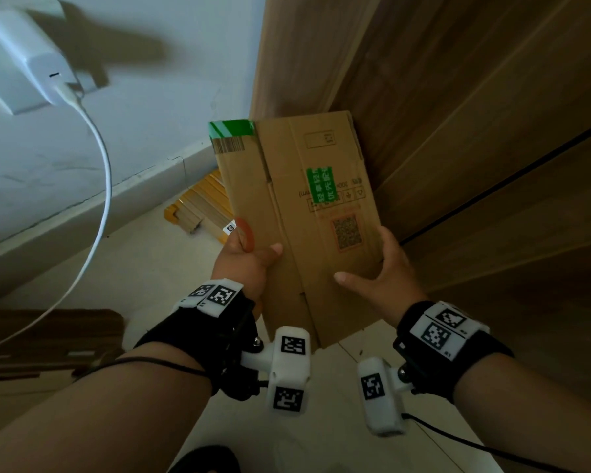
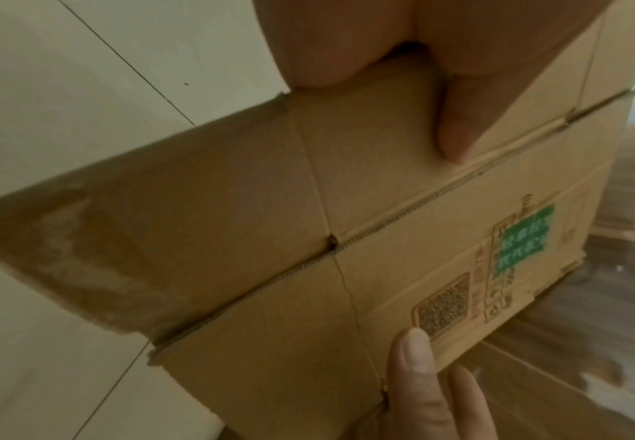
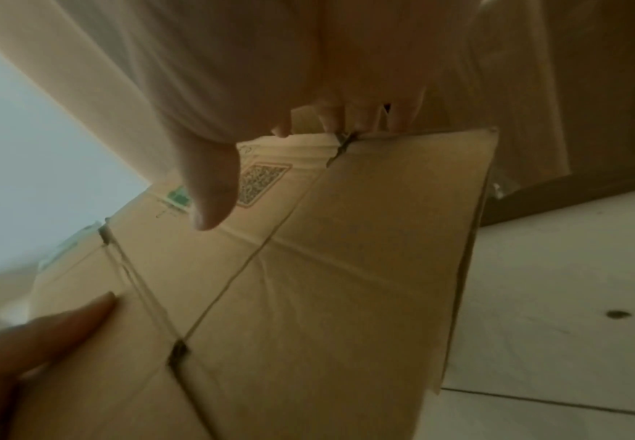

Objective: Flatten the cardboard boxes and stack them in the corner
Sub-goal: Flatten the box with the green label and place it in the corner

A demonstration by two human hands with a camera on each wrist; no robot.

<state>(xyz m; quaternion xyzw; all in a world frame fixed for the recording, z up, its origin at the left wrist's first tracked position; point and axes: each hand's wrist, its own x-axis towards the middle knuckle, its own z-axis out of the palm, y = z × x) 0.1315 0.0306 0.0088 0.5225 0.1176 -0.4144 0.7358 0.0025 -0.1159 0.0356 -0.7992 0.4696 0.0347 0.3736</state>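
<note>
Our left hand (image 1: 244,264) and right hand (image 1: 384,268) grip the flattened box (image 1: 301,213) (long axis pointing away) toward the far corner.

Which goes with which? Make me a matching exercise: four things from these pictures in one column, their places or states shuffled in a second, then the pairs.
Things:
1. flattened cardboard box
2. white charger
3. yellow flattened boxes
4. green tape

Places or states:
A. plugged into the wall socket
B. on the floor in the corner
C. held by left hand and right hand
D. stuck along the held box's far edge

Pairs: 1-C, 2-A, 3-B, 4-D
</note>
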